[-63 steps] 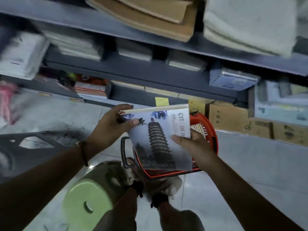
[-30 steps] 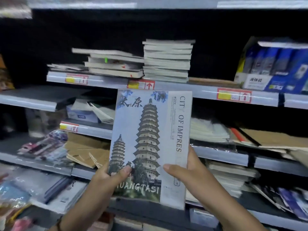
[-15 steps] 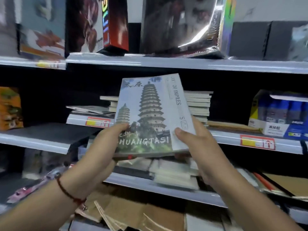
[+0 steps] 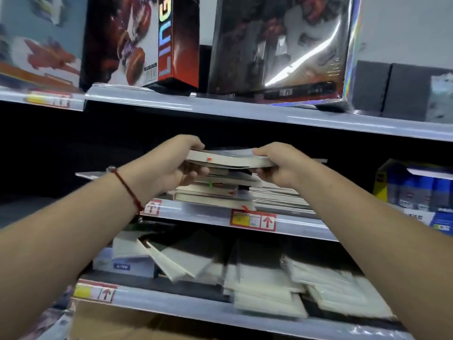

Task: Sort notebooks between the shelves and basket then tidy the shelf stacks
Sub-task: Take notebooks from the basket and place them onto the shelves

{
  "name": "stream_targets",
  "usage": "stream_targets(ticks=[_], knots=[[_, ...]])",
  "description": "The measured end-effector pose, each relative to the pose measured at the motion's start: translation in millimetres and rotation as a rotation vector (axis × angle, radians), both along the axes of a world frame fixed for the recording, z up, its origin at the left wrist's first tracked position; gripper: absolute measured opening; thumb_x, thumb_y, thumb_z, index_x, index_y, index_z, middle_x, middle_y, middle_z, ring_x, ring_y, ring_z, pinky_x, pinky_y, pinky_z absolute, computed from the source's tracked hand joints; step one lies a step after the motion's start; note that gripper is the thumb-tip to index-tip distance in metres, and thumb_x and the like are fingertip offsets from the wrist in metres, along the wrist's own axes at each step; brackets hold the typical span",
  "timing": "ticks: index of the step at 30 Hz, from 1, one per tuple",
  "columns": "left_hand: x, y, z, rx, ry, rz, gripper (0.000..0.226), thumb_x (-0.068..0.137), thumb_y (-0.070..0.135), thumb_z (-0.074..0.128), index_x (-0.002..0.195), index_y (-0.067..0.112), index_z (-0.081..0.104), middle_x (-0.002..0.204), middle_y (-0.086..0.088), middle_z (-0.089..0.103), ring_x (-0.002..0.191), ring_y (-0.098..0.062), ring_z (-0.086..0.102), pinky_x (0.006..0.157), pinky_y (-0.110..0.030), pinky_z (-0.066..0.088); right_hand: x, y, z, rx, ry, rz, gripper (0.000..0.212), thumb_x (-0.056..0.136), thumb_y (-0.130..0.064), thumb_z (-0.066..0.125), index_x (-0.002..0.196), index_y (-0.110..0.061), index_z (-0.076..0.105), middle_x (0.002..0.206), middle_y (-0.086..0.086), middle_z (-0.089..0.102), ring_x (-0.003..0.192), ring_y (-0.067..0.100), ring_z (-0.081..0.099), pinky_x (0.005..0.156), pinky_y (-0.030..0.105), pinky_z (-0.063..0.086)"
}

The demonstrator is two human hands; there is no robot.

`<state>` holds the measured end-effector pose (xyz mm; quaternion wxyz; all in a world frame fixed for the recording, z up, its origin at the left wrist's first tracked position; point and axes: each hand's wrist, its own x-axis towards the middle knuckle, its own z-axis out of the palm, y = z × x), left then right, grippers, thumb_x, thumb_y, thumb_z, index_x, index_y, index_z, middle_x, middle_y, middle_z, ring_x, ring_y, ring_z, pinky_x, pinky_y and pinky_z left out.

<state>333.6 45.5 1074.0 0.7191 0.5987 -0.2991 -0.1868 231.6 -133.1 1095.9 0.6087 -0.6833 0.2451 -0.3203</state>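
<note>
Paper notebook, thin softcover, held flat between both hands just above the shelf stack. Left hand grips its left edge, fingers curled on top, thumb underneath; right hand pinches the right edge the same way. Likely light and bendy, with a glossy cover that could slide, so holding the two short edges keeps it level. Stack below the fingers looks uneven and may shift on contact. Shelf lip runs below the fingers.

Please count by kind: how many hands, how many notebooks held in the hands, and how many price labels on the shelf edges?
Hands: 2 (left hand, right hand)
Held notebook: 1
Price labels: 4
Total: 7
</note>
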Motion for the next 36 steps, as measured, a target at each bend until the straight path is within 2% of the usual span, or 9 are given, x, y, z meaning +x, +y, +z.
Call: stream_targets(ticks=[5, 9, 14, 19, 23, 25, 27, 31, 36], knots=[[32.6, -19.1, 3.7, 0.233, -0.098, 0.044, 0.021, 0.096, 0.041, 0.053, 0.092, 0.021, 0.055, 0.079, -0.003, 0.058, 0.037, -0.006, 0.038, 0.034, -0.011, 0.027, 27.3, -13.9, -2.7, -0.15, 0.204, -0.158, 0.018, 0.091, -0.021, 0.061, 0.102, -0.008, 0.066, 0.079, 0.008, 0.066, 0.049, 0.011, 0.057, 0.037, 0.018, 0.039], [47.4, -27.5, 6.6, 0.53, -0.499, 0.203, 0.046, 0.097, 0.057, 0.043, 0.094, 0.016, 0.063, 0.06, -0.002, 0.055, 0.043, -0.013, 0.039, 0.045, -0.02, 0.031, 35.8, -24.0, -9.4, -0.553, 0.418, -0.338, 0.03, 0.086, -0.033, 0.059, 0.101, -0.008, 0.063, 0.073, 0.006, 0.059, 0.063, 0.02, 0.053, 0.052, 0.026, 0.036], [62.5, -36.3, 11.2, 0.709, -0.803, 0.349, 0.055, 0.096, 0.058, 0.046, 0.086, 0.007, 0.064, 0.061, -0.003, 0.054, 0.05, -0.018, 0.046, 0.054, -0.026, 0.036, 41.2, -19.5, -9.6, -0.615, 0.497, -0.334, 0.04, 0.09, -0.033, 0.053, 0.125, -0.014, 0.058, 0.095, 0.009, 0.066, 0.078, 0.025, 0.057, 0.068, 0.029, 0.044], [69.0, -40.3, 9.4, 0.737, -0.833, 0.348, 0.051, 0.096, 0.058, 0.045, 0.084, 0.012, 0.065, 0.07, -0.005, 0.058, 0.063, -0.02, 0.052, 0.061, -0.029, 0.039, 44.7, -21.5, -13.4, -0.602, 0.52, -0.35, 0.029, 0.089, -0.035, 0.053, 0.106, -0.012, 0.057, 0.082, 0.007, 0.061, 0.07, 0.023, 0.054, 0.057, 0.026, 0.039], [58.8, -30.4, 4.5, 0.706, -0.789, 0.327, 0.064, 0.099, 0.06, 0.037, 0.12, 0.005, 0.062, 0.101, -0.018, 0.067, 0.085, -0.032, 0.065, 0.083, -0.04, 0.052, 37.7, -23.5, -15.0, -0.595, 0.499, -0.334, 0.032, 0.092, -0.041, 0.054, 0.081, -0.01, 0.055, 0.067, 0.006, 0.058, 0.056, 0.02, 0.051, 0.055, 0.026, 0.04], [52.6, -20.8, -2.7, 0.583, -0.738, 0.341, 0.065, 0.099, 0.063, 0.032, 0.124, 0.009, 0.056, 0.098, -0.016, 0.067, 0.076, -0.027, 0.063, 0.07, -0.035, 0.05, 28.2, -22.6, -17.4, -0.624, 0.488, -0.315, 0.04, 0.095, -0.046, 0.051, 0.075, -0.011, 0.053, 0.067, 0.007, 0.06, 0.059, 0.023, 0.054, 0.059, 0.027, 0.043], [45.5, -7.5, -16.5, 0.416, -0.669, 0.396, 0.061, 0.097, 0.064, 0.034, 0.119, 0.01, 0.05, 0.086, -0.005, 0.063, 0.073, -0.02, 0.057, 0.06, -0.031, 0.039, 16.2, -20.7, -26.3, -0.792, 0.487, -0.371, 0.042, 0.097, -0.05, 0.046, 0.079, -0.013, 0.054, 0.078, 0.007, 0.061, 0.074, 0.028, 0.06, 0.063, 0.028, 0.043], [23.1, 23.8, -65.5, 0.321, -0.711, 0.388, 0.044, 0.096, 0.06, 0.04, 0.086, 0.019, 0.055, 0.072, -0.003, 0.06, 0.07, -0.024, 0.057, 0.064, -0.037, 0.041, -20.5, 2.4, -57.2, -1.235, 0.357, -0.527, 0.043, 0.101, -0.046, 0.041, 0.13, -0.017, 0.055, 0.125, 0.005, 0.056, 0.109, 0.025, 0.058, 0.078, 0.034, 0.044], [-16.3, 28.3, -156.4, 0.534, -0.924, 0.09, 0.023, 0.092, 0.058, 0.05, 0.093, 0.037, 0.06, 0.075, 0.012, 0.064, 0.068, -0.006, 0.06, 0.065, -0.034, 0.049, -74.7, 38.1, -123.9, -1.328, 0.241, -0.318, 0.02, 0.099, -0.037, 0.048, 0.107, -0.026, 0.064, 0.102, -0.008, 0.059, 0.095, 0.014, 0.055, 0.08, 0.037, 0.048]])
